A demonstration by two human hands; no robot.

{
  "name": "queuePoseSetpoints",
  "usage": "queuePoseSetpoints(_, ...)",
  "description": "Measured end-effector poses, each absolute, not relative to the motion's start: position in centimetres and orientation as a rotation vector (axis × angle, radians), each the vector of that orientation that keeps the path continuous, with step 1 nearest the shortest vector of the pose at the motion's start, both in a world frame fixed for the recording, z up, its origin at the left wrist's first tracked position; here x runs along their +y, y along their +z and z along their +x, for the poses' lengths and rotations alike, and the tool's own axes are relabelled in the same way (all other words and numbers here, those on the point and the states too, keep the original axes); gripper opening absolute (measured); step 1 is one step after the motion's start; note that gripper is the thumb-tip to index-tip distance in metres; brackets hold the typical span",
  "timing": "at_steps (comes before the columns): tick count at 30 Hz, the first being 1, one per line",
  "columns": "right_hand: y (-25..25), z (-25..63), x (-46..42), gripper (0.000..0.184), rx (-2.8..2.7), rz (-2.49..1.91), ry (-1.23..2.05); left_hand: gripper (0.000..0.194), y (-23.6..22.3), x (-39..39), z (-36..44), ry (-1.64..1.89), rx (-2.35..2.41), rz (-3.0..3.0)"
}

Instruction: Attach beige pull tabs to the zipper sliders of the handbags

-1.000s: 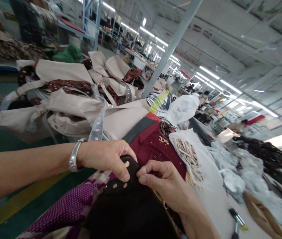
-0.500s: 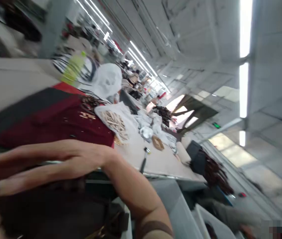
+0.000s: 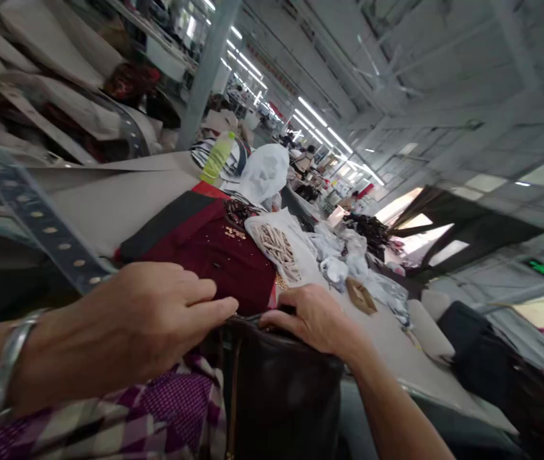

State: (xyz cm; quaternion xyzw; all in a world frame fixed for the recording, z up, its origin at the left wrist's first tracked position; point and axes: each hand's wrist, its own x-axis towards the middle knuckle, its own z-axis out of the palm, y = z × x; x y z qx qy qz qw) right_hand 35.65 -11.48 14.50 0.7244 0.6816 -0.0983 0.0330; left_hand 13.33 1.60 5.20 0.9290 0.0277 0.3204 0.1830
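A dark brown leather bag (image 3: 286,396) stands upright in front of my body, a gold-coloured zipper (image 3: 234,396) running down its side. My left hand (image 3: 142,313), a silver bangle at its wrist, is closed with thumb and forefinger pinched at the bag's top edge. On the other side of that edge, my right hand (image 3: 314,316) grips the rim, its thumb towards me and its fingers curled over. The bag's inside and bottom are hidden. Just beyond both hands lies a maroon cloth (image 3: 195,255) with small gold pieces on it.
Behind the cloth, a white bag of light strips (image 3: 279,246) lies on the pale worktable (image 3: 94,204). A yellow-green bottle (image 3: 218,158), clear plastic bags (image 3: 336,268) and a brown tape roll (image 3: 361,296) stand further along. At left hangs a clear strip with metal eyelets (image 3: 55,230).
The view has swung left. One arm stretched across the frame over the dark bag before; now both hands are at its top edge, and the bag sits upright and nearer the middle.
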Motion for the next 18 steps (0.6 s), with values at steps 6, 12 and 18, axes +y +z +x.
queuePoseSetpoints(6, 14.0, 34.4, -14.8, 0.047, 1.786, 2.149, 0.368, 0.026, 6.2, 1.0, 15.4, 0.087, 0.139, 1.952)
queuePoseSetpoints(12, 7.3, 34.7, -16.8, 0.05, 1.977, 2.138, 0.737, 0.035, 1.4, 1.0, 16.9, -0.199, 0.295, 1.272)
queuePoseSetpoints(18, -1.6, 37.0, -17.2, 0.019, 2.016, 2.363, 0.07, 0.043, -4.1, -0.3, 17.4, -0.253, 0.722, 1.381)
